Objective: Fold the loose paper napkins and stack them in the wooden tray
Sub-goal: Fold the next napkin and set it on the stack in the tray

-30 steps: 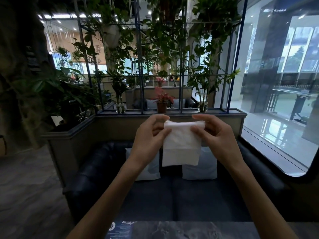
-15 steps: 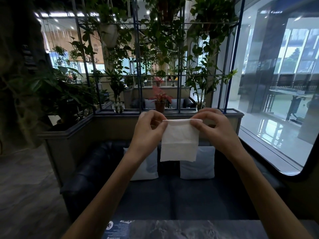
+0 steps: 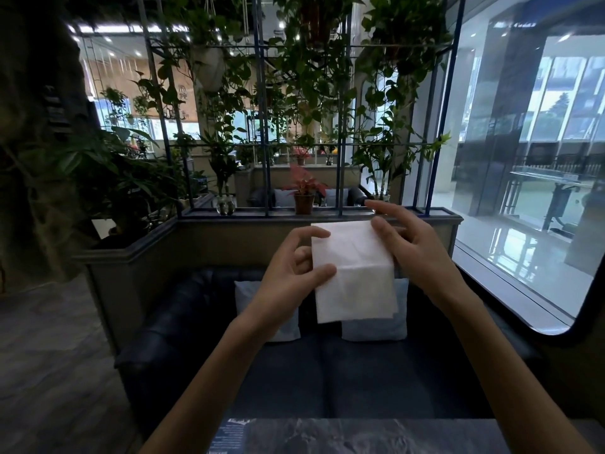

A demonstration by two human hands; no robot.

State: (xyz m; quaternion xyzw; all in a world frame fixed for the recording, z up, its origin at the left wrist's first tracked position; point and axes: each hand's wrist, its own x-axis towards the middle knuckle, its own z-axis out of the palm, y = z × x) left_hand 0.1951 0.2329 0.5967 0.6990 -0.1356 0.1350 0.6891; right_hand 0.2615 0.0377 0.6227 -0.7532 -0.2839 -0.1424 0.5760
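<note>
Across the table (image 3: 360, 435) a dark sofa (image 3: 196, 322) with two pale cushions (image 3: 258, 306) backs onto a trellis of plants (image 3: 307, 77), with a window (image 3: 523, 158) to your right. No wooden tray is in view. You hold the napkin (image 3: 353, 273) up in the air between your hands, over the sofa and well above the table. A moment ago both hands pinched its top corners and it hung straight. Now your left hand (image 3: 288, 273) has slid down the left edge, thumb in front and a fingertip at the top corner, gripping the sheet there, and the sheet has tipped slightly. Your right hand (image 3: 422, 253) has loosened: the thumb lies on the upper right corner, the index finger points out straight and clear of the paper, and the other fingers are hidden behind it, so whether they pinch cannot be told. A crease runs across the middle, so you appear to be regripping for the next fold. Both forearms reach forward, wrists raised.
</note>
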